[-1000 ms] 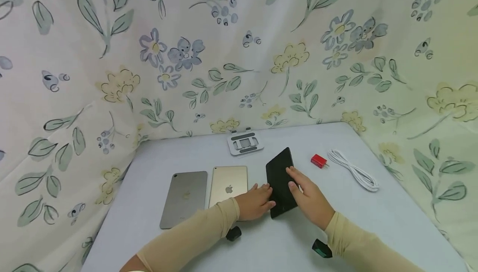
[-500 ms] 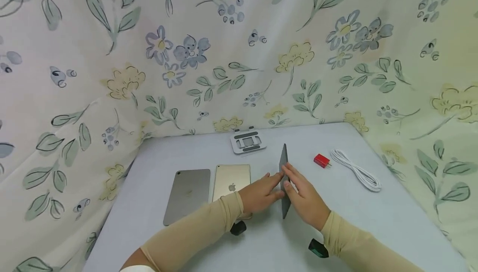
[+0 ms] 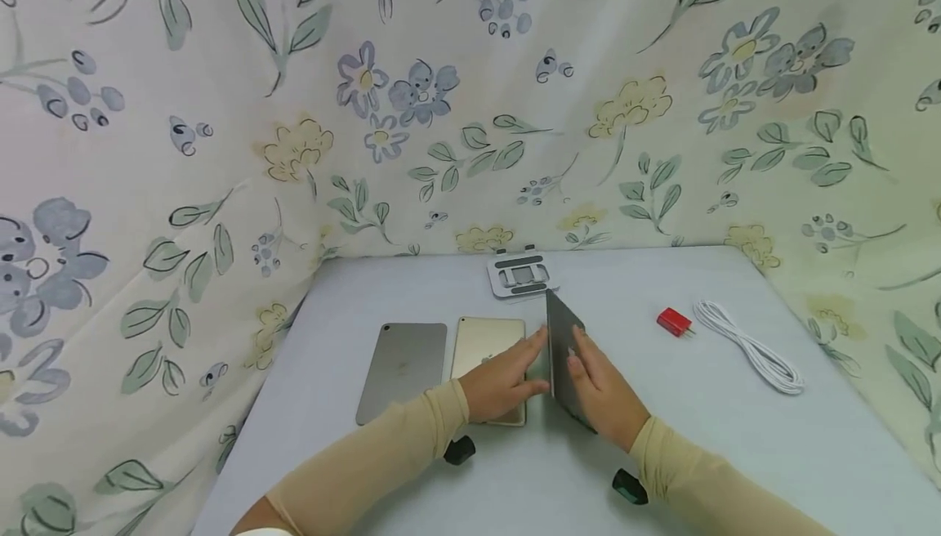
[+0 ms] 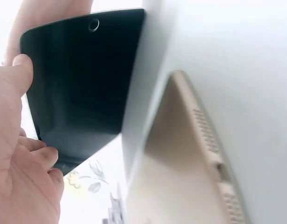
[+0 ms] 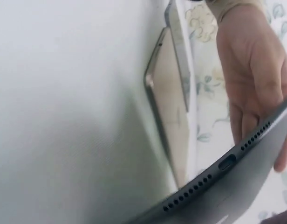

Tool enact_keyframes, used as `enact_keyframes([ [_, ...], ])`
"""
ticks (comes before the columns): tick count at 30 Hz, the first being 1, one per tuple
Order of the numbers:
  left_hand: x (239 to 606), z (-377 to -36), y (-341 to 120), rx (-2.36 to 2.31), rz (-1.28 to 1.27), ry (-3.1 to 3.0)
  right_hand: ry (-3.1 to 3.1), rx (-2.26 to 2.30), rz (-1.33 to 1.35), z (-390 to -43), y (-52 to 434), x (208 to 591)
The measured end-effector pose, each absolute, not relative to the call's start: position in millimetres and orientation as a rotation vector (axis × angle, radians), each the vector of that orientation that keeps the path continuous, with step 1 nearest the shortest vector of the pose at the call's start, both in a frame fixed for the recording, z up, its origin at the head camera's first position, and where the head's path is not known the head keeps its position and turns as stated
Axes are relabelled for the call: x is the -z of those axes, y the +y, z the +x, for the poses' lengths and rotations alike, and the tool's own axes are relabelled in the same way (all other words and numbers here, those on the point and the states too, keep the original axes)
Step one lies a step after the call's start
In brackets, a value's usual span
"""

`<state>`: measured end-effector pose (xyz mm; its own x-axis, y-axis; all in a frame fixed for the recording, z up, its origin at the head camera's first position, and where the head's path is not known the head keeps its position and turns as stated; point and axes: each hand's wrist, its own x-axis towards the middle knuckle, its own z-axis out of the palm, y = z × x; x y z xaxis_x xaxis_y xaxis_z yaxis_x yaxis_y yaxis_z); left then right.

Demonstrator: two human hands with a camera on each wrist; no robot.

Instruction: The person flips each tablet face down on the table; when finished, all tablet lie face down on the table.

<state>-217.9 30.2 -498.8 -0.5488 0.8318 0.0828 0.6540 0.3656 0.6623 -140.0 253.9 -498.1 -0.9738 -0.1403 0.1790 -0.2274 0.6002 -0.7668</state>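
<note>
A pale grey worktop [image 3: 735, 438] carries a grey tablet [image 3: 403, 360] and, just beside it, a gold tablet [image 3: 485, 340], both lying back-up. A white folding stand [image 3: 522, 276] sits at the far edge. Toward the right lie a small red plug [image 3: 673, 323] and, near it, a coiled white cable [image 3: 750, 348]. A dark tablet [image 3: 564, 356] stands tilted on its edge beside the gold one.

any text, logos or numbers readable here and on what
No words or numbers can be read anywhere.
Gold tablet: a faint logo mark on its back, mostly hidden by the left hand, too blurred to read.
Grey tablet: only a dim smudge.
Dark tablet, red plug: no print visible.
</note>
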Motion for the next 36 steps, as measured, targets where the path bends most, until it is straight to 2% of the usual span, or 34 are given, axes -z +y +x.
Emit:
enact_keyframes([
  [8, 508, -219, 37, -0.845, 1.352, 2.376, -3.05, -1.206, 0.059, -151, 269, 516],
  [19, 528, -226, 42, -0.27, 1.339, 2.594, -3.129, -1.055, 0.092, -156, 271, 532],
  [36, 537, -221, 55, -0.18, 1.382, 2.589, -3.134, -0.978, 0.108, -151, 281, 537],
])
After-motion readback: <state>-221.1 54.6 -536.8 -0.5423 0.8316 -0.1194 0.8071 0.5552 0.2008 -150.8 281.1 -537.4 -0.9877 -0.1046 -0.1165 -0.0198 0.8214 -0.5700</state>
